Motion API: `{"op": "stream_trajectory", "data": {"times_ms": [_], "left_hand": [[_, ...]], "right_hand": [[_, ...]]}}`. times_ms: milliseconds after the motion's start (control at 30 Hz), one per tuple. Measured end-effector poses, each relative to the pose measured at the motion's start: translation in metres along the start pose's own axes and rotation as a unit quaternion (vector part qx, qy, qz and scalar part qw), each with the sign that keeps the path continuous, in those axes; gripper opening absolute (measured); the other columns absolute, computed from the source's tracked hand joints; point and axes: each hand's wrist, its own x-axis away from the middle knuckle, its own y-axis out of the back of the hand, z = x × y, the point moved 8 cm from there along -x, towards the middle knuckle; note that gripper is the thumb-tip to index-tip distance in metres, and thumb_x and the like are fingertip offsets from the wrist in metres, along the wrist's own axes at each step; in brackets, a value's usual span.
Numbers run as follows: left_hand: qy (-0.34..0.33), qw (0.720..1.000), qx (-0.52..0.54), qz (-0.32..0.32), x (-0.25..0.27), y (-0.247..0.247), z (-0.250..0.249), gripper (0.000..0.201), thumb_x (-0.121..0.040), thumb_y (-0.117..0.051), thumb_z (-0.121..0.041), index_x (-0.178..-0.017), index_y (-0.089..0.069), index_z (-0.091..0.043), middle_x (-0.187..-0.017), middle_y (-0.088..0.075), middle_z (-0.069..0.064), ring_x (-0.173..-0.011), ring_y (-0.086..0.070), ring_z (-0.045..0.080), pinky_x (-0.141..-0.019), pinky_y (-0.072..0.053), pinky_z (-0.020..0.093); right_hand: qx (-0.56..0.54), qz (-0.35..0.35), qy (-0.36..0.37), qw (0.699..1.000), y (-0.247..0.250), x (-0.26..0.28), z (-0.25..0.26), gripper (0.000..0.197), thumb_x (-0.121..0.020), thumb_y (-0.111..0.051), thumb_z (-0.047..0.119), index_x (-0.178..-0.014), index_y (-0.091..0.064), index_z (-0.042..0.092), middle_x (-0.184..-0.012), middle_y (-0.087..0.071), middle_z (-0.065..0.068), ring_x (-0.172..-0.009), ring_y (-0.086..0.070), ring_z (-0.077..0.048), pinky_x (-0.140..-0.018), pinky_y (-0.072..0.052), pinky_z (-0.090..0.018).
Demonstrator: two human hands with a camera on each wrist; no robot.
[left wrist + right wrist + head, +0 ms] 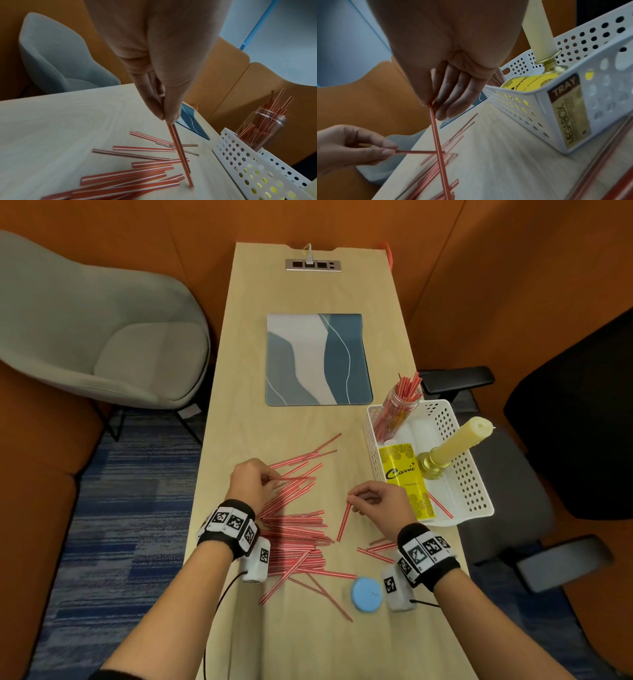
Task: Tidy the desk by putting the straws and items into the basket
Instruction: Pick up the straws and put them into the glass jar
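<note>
Several red-and-white straws point(298, 529) lie scattered over the near half of the wooden desk point(308, 433). My left hand point(253, 481) pinches a couple of straws point(180, 155) at the pile's far left, their lower ends touching the desk. My right hand point(380, 501) pinches two straws point(439, 148) by their top end, to the right of the pile. The white perforated basket point(474, 474) stands at the desk's right edge. In it are a clear jar of straws point(397, 409), a yellow pouch point(407, 477) and a candle in a gold holder point(455, 443).
A blue round lid point(366, 594) lies near my right wrist. A blue-grey mat point(317, 359) covers the desk's middle, and a socket strip point(313, 265) sits at the far end. A grey chair point(96, 337) stands left, a black office chair point(565, 422) right.
</note>
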Motion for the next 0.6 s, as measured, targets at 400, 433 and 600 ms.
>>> {"op": "stream_trajectory", "data": {"times_ms": [400,433,600], "left_hand": [[-0.139,0.988,0.070,0.007,-0.029,0.049,-0.138,0.020,-0.077,-0.079,-0.004,-0.093,-0.076,-0.016,-0.075,-0.072,-0.003,-0.072,-0.070,0.007,-0.075,-0.056,0.015],[-0.156,0.985,0.071,0.002,-0.034,0.055,-0.155,0.018,-0.078,-0.080,-0.005,-0.091,-0.076,-0.017,-0.074,-0.072,-0.003,-0.071,-0.069,0.005,-0.074,-0.055,0.013],[-0.242,0.966,0.087,-0.037,-0.062,0.080,-0.240,0.012,-0.084,-0.075,-0.011,-0.093,-0.078,-0.017,-0.079,-0.072,-0.005,-0.073,-0.067,0.005,-0.074,-0.054,0.014]], "right_hand": [[0.006,-0.229,0.169,0.959,0.147,-0.032,0.130,0.011,-0.089,-0.071,0.018,-0.099,-0.073,0.017,-0.085,-0.072,0.004,-0.077,-0.069,-0.012,-0.074,-0.057,-0.024],[0.001,-0.267,0.191,0.945,0.166,-0.034,0.145,0.010,-0.090,-0.070,0.018,-0.099,-0.073,0.016,-0.085,-0.072,0.004,-0.078,-0.068,-0.013,-0.074,-0.057,-0.025],[0.027,-0.353,0.255,0.900,0.218,-0.052,0.177,0.011,-0.093,-0.065,0.021,-0.098,-0.072,0.014,-0.084,-0.071,0.002,-0.078,-0.068,-0.011,-0.072,-0.057,-0.024]]}}
